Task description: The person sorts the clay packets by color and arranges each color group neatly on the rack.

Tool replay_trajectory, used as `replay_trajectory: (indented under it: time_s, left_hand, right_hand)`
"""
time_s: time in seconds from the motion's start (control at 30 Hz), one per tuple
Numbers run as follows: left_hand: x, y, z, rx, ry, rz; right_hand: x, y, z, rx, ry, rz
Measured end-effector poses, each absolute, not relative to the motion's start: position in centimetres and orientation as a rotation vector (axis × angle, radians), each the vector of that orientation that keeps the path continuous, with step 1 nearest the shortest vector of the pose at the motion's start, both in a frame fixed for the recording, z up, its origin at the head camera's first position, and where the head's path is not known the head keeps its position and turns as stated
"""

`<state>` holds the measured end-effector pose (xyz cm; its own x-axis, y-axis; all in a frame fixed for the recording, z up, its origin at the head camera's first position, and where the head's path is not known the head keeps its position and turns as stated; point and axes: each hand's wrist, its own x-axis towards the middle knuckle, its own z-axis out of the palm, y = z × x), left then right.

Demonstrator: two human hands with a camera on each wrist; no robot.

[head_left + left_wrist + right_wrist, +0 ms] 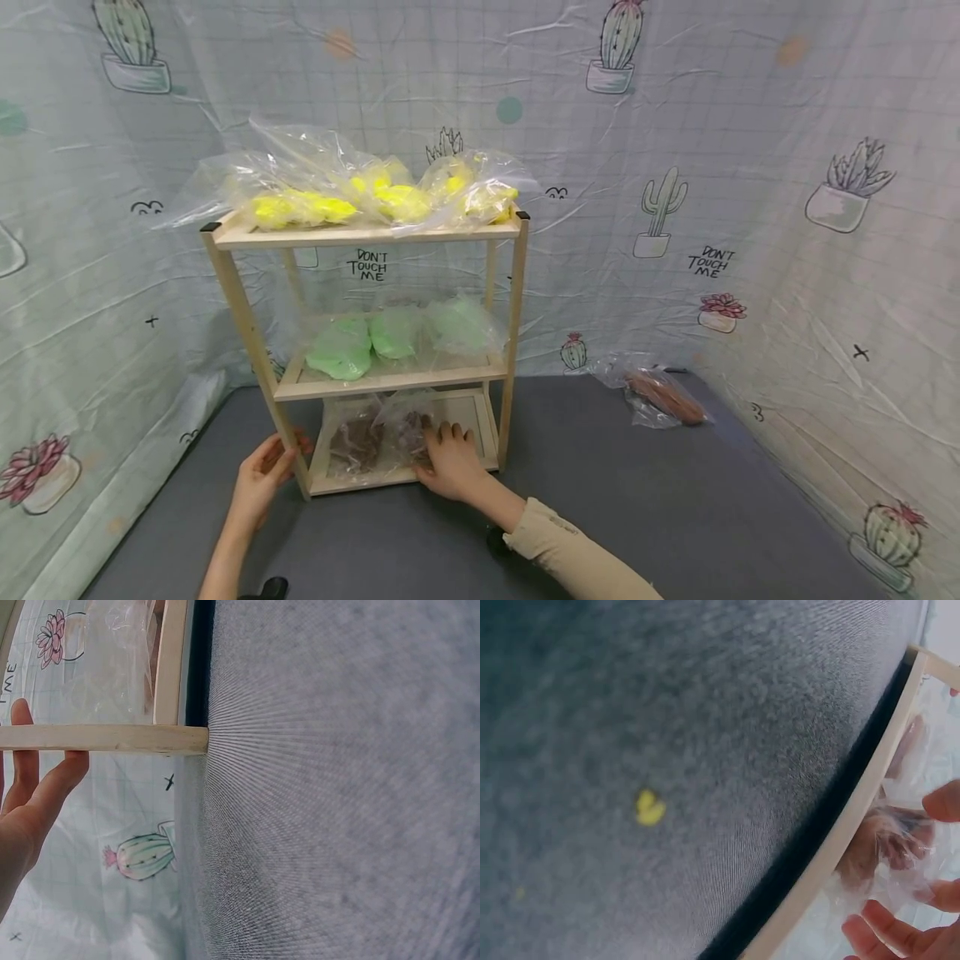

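Observation:
A small wooden shelf rack (360,385) has three levels. My left hand (264,471) holds its front left post (105,739), fingers passing behind the wood and thumb against the near side. On the bottom level lie two clear plastic bags with brown contents. My right hand (452,462) is at the right-hand brown bag (411,433); in the right wrist view its thumb and fingers are curved about the crinkled plastic. The other brown bag (356,442) lies just left of it. Part of the gripped bag is hidden by my hand.
Bags with yellow contents (300,208) sit on the top level, overhanging its edges. Bags with light green contents (341,348) occupy the middle level. Another bag with a long brown item (666,396) lies on the dark grey table (600,492) at right. Cactus-print sheeting (750,108) surrounds the table.

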<state>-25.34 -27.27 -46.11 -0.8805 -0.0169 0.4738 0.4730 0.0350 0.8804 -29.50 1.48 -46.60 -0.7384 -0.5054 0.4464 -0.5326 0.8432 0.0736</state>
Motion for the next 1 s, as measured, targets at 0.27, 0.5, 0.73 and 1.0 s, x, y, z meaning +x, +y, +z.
replay_trajectory:
  time_s: [0.27, 0.5, 0.73, 1.0]
  left_hand:
    - [-25.6, -27.5, -46.4, -0.466, -1.963, -1.900]
    - [-25.4, -27.2, -46.0, -0.497, -1.944, -1.920]
    - [-25.9, -27.7, -46.7, -0.483, -1.947, -1.922]
    - [-25.6, -27.4, -46.3, -0.469, -1.984, -1.883]
  right_hand:
    - [-29.5, 1.6, -46.6, 0.767, -2.572, 0.102]
    - [-29.8, 1.4, -47.3, 0.733, -2.540, 0.042]
    - [-29.7, 1.6, -47.2, 0.765, -2.564, 0.064]
    - [-29.1, 2.4, -46.1, 0.808, -2.736, 0.127]
